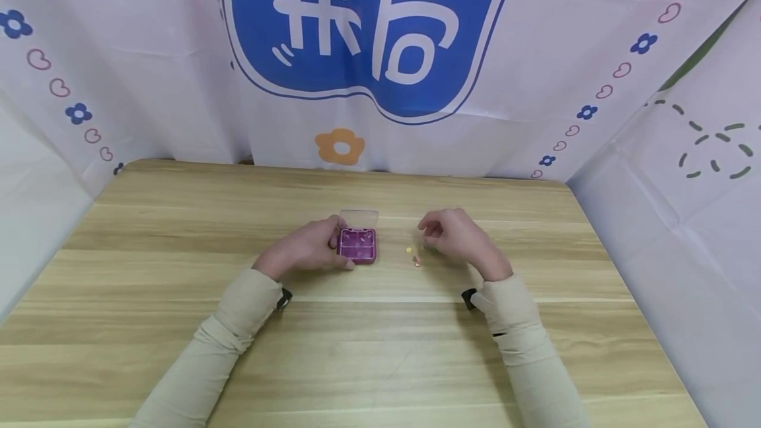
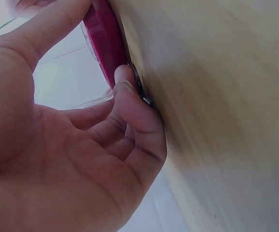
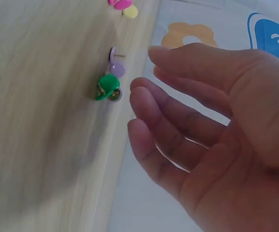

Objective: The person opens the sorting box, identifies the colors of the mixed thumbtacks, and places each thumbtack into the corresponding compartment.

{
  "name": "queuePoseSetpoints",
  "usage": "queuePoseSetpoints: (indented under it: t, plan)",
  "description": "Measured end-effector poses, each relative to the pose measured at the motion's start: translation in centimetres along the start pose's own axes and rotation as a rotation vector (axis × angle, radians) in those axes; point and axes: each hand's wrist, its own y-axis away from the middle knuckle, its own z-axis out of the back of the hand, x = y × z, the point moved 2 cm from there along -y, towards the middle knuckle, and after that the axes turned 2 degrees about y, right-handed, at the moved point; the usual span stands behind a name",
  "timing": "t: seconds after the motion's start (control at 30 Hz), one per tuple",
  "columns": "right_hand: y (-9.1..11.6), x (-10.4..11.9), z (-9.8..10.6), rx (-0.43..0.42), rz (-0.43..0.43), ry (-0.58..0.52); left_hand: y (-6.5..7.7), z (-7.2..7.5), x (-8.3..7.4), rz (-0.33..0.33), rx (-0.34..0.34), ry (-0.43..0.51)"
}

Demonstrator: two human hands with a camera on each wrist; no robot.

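Note:
My left hand (image 1: 309, 243) grips a small magenta compartment box (image 1: 357, 246), its thumb on the near edge and its other fingers at the left and back. The clear lid (image 1: 359, 218) stands raised at the back, and small pieces lie inside the box. In the left wrist view the box's magenta side (image 2: 105, 43) sits against the thumb and fingertips. My right hand (image 1: 454, 235) hovers over the table with loosely bent fingers and nothing visible between them. Close to its fingertips lie green thumbtacks (image 3: 109, 83) and purple thumbtacks (image 3: 117, 69).
Between the box and the right hand lie a yellow thumbtack (image 1: 408, 249) and some pinkish ones (image 1: 417, 261). The wooden table (image 1: 380, 362) extends around both arms. A white printed cloth (image 1: 285, 131) hangs behind the table's back edge.

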Motion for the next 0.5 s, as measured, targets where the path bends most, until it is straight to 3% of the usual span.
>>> queuePoseSetpoints:
  t: [0.2, 0.5]
  plan:
    - [0.12, -0.41, -0.04, 0.034, -0.027, 0.011, 0.07, 0.04, 0.00, 0.002, 0.003, 0.008]
    - [0.18, -0.55, -0.27, 0.033, 0.000, 0.013, 0.19, 0.03, -0.04, 0.004, 0.002, 0.020]
